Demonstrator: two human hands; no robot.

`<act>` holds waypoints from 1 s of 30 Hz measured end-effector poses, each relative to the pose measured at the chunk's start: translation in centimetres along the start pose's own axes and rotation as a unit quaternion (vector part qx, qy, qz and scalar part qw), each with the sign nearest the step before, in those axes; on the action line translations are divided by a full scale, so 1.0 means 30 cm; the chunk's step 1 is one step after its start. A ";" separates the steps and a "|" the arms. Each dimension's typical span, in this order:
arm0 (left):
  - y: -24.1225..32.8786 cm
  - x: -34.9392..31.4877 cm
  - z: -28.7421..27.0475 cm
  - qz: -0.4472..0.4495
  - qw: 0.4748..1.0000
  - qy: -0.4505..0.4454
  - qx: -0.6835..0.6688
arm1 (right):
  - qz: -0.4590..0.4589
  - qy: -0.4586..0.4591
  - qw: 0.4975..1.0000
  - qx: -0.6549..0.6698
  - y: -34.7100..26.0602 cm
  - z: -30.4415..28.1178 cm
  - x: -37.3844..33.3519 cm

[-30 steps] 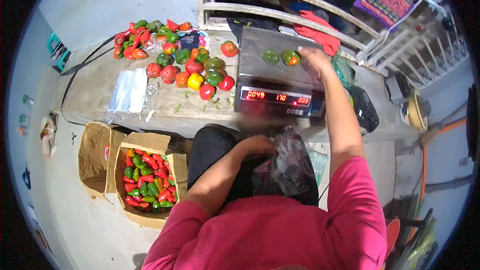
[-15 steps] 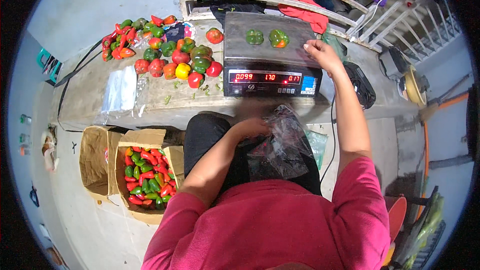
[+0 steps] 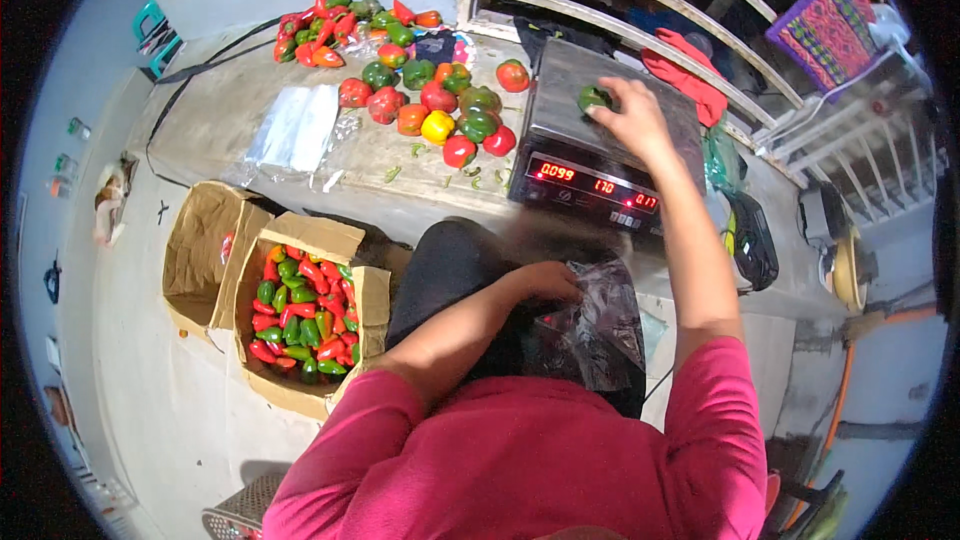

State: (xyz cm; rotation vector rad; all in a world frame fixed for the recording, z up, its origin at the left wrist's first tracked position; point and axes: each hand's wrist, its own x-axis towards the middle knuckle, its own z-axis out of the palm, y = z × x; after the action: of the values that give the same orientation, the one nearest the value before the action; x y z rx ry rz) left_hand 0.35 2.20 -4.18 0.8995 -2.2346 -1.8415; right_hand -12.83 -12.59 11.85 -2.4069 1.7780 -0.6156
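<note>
Over the plate of a digital scale (image 3: 560,100), my right hand (image 3: 635,120) is closed, its fingers and thumb curled at a green bell pepper (image 3: 592,98). Part of that pepper shows beside the fingertips; a second pepper that lay on the plate is hidden, probably under the hand. Down at my lap, my left hand (image 3: 548,282) grips the edge of a clear plastic bag (image 3: 605,325), which hangs crumpled over my leg. Red digits glow on the scale's front. Left of the scale, loose red, green and yellow bell peppers (image 3: 437,127) lie on the concrete counter (image 3: 350,165).
An open carton (image 3: 375,315) full of red and green peppers stands on the floor at left, beside another open carton (image 3: 195,255). Flat plastic bags (image 3: 295,127) lie on the counter. Behind the scale are white railing bars (image 3: 600,2) and a red cloth (image 3: 690,75).
My right hand has moved from the scale's right edge in over its plate, onto the peppers. The view has turned, shifting the scene rightward. My left hand stays at the bag.
</note>
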 end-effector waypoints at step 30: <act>-0.327 0.295 0.122 0.177 0.976 0.067 0.106 | -0.105 -0.237 0.923 -0.286 -0.341 0.449 0.122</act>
State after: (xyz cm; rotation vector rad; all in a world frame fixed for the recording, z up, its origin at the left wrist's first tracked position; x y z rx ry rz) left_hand -4.88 0.05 -16.68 0.5810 -2.3504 -1.3691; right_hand 2.20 -14.96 3.57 -2.7857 1.6458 0.5335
